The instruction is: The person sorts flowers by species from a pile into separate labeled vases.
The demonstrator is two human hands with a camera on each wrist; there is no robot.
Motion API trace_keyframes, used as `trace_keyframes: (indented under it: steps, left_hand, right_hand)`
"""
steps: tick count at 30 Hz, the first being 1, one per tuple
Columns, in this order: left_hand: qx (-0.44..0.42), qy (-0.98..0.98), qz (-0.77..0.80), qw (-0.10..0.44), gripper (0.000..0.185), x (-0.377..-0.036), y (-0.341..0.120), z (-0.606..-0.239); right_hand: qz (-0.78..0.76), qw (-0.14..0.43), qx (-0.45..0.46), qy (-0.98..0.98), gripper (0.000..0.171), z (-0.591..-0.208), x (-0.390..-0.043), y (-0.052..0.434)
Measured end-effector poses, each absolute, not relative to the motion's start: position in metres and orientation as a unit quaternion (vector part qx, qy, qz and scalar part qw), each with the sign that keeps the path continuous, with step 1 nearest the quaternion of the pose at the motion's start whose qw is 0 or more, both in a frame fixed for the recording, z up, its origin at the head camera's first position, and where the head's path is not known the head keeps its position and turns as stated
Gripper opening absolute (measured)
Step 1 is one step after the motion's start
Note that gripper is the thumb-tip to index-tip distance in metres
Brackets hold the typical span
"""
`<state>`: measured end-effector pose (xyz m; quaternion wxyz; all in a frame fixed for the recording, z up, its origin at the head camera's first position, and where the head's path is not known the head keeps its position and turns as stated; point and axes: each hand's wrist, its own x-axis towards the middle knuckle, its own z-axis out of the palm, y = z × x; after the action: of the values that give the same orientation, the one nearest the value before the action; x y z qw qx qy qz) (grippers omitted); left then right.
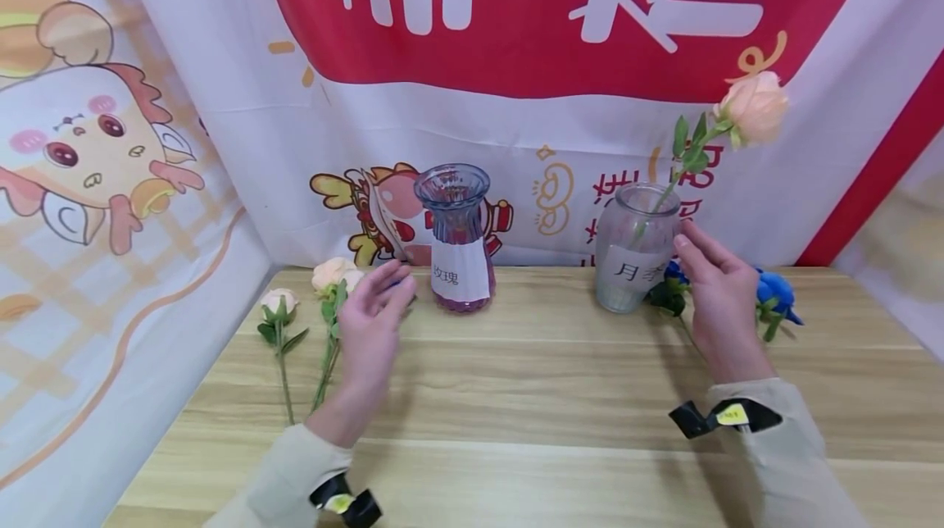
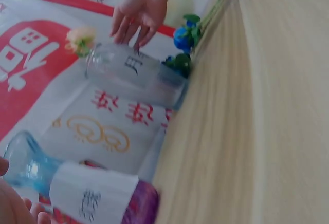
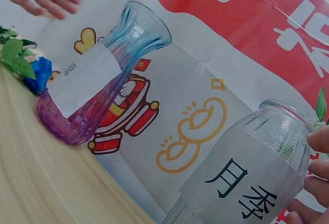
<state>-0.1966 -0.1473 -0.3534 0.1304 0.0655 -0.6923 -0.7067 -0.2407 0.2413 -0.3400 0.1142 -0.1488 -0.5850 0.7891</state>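
A clear glass jar (image 1: 636,241) with a white paper label stands near the back of the wooden table. One peach rose (image 1: 754,108) leans out of its mouth to the right. My right hand (image 1: 719,298) is beside the jar, fingertips right at its right side and the fingers loosely bent. To the left stands a flared blue-and-purple glass vase (image 1: 457,249), also labelled, with no flower in it. My left hand (image 1: 371,331) hovers left of this vase, holding nothing, its fingers relaxed. It partly covers a peach rose (image 1: 335,275) on the table.
Another pale rose (image 1: 279,307) lies at the table's left. A blue rose (image 3: 38,75) shows beside the flared vase in the right wrist view. More blue roses (image 1: 776,298) lie behind my right hand. Printed cloth (image 1: 516,126) hangs directly behind the vases.
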Motion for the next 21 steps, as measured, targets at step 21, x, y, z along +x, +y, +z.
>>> trace_keyframes:
  steps: [21]
  left_hand:
    - [0.315,-0.689,-0.628,0.178,0.080,-0.171,-0.288,-0.408]
  right_hand:
    - [0.782,0.113,-0.157,-0.592,0.059,-0.340,-0.241,0.242]
